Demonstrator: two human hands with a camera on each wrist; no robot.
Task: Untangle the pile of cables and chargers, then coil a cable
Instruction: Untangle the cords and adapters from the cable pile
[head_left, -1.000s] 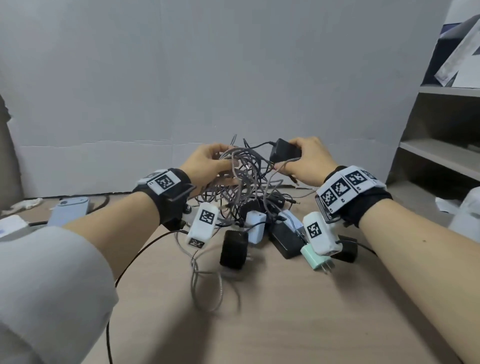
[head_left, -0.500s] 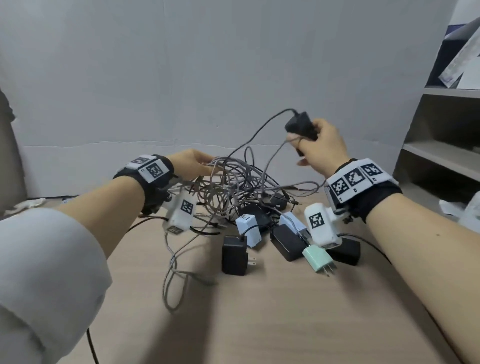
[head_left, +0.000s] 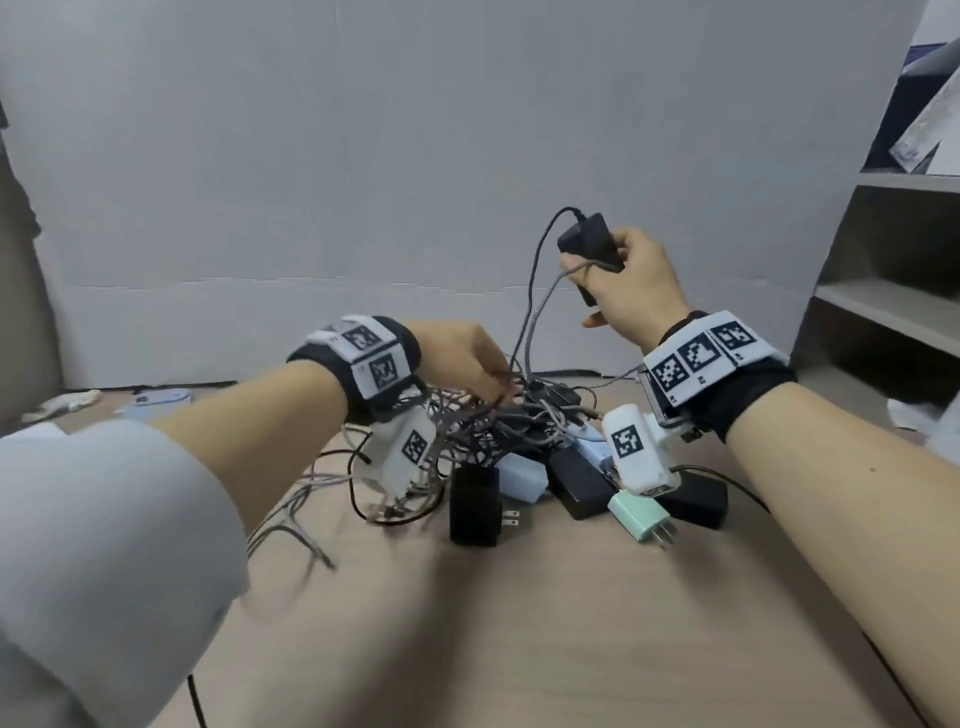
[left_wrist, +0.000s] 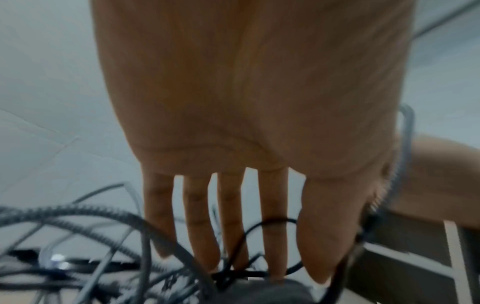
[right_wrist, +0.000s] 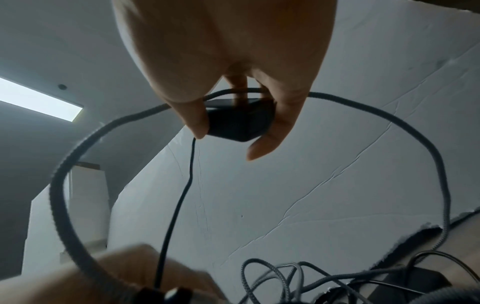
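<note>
R hand (head_left: 631, 283) gripping black charger (head_left: 592, 241) above cable pile (head_left: 498, 415), L hand (head_left: 462, 358) fingers straight, spread into tangle, mint plug (head_left: 639, 517) + black adapters (head_left: 475, 501) on table (head_left: 519, 623), shelf (head_left: 893, 312) at right

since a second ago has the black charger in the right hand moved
Yes. The right hand has lifted the black charger up and to the right, from level with the crease in the wall to above it, clear of the cable pile.

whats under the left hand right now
The left hand presses straight fingers into the tangled cables; chargers lie below, but the hand hides what its fingertips touch.
</note>
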